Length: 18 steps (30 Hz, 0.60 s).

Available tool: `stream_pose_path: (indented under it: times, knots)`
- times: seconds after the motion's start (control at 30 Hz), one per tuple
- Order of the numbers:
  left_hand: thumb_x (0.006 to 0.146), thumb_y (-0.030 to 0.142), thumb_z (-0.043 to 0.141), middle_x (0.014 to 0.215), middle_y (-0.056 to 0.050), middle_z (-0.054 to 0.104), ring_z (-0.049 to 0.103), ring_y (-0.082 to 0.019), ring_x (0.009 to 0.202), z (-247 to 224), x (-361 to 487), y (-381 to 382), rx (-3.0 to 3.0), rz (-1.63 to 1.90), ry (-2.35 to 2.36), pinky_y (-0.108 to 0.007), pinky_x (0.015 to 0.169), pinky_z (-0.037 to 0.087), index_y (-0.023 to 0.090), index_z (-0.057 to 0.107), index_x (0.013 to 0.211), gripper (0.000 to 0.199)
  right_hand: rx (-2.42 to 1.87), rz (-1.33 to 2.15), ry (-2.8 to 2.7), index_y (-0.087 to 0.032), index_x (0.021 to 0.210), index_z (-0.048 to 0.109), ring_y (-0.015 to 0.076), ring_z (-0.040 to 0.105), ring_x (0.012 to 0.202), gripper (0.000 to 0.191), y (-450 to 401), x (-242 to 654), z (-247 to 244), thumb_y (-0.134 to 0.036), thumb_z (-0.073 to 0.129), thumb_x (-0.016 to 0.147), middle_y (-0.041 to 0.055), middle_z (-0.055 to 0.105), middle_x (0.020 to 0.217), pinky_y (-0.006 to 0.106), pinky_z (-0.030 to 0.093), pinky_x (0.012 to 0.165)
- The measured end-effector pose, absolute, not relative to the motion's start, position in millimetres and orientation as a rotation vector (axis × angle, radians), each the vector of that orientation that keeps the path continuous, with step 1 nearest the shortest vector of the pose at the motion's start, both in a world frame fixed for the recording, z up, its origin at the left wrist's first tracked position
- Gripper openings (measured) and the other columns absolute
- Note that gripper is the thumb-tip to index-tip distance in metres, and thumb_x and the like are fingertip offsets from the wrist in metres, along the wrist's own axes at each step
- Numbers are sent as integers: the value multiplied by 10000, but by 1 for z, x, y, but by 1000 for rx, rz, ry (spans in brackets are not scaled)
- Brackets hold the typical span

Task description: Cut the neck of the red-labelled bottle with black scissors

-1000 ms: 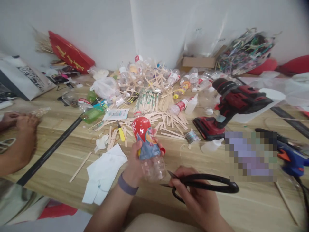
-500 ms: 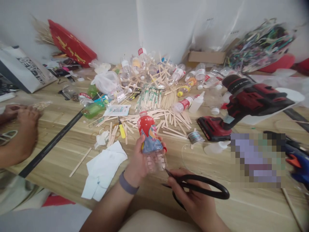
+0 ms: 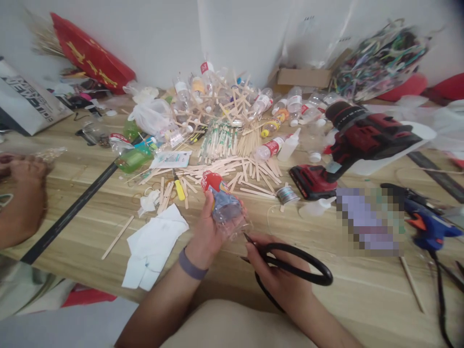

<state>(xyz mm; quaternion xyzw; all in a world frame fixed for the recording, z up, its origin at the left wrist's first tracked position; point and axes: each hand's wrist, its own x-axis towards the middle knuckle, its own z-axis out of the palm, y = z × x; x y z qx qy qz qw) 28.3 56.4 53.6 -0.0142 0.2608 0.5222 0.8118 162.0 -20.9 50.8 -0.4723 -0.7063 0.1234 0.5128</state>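
Note:
My left hand, with a purple band on its wrist, is wrapped round a clear plastic bottle with a red and blue label. The bottle's clear lower end tilts toward me. Black-handled scissors are in my right hand, just right of and below the bottle. Their blades are apart, the upper tip close to the bottle's lower end. Beyond the bottle, wooden sticks lie scattered on the wooden table.
A red and black cordless drill stands at the right, near a blue glue gun. White paper and a yellow-handled tool lie left. Plastic bottles are piled behind. Another person's hands are far left.
The bottle has tipped so that its clear lower end faces me more. The scissors and my right hand have shifted slightly up and left. The whole view has shifted a little.

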Motion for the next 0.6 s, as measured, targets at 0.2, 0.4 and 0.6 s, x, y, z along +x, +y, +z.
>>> stream_pose_path:
  times: [0.2, 0.4, 0.6]
  knots:
    - [944, 548, 411, 790, -73, 683, 667, -171, 749, 52, 27, 56, -25, 1118, 589, -298, 761, 552, 136, 669, 884, 489, -1149, 325, -1687, -200, 891, 665, 131, 675, 588, 75, -20, 156, 56, -159, 602, 883, 2, 714, 723, 203, 553, 571]
    - [936, 557, 420, 754, -62, 690, 667, -174, 703, 51, 25, 57, -33, 1104, 574, -311, 733, 563, 158, 682, 855, 484, -1171, 310, -1671, -167, 865, 665, 130, 664, 567, 56, -19, 155, 59, -165, 611, 878, 10, 688, 693, 193, 531, 538]
    - [908, 571, 474, 741, -65, 689, 661, -181, 686, 51, 25, 56, 36, 1106, 571, -298, 682, 552, 158, 685, 852, 468, -1224, 280, -1687, -173, 841, 660, 129, 650, 547, 92, -18, 153, 61, -198, 586, 890, 4, 671, 664, 203, 533, 540]
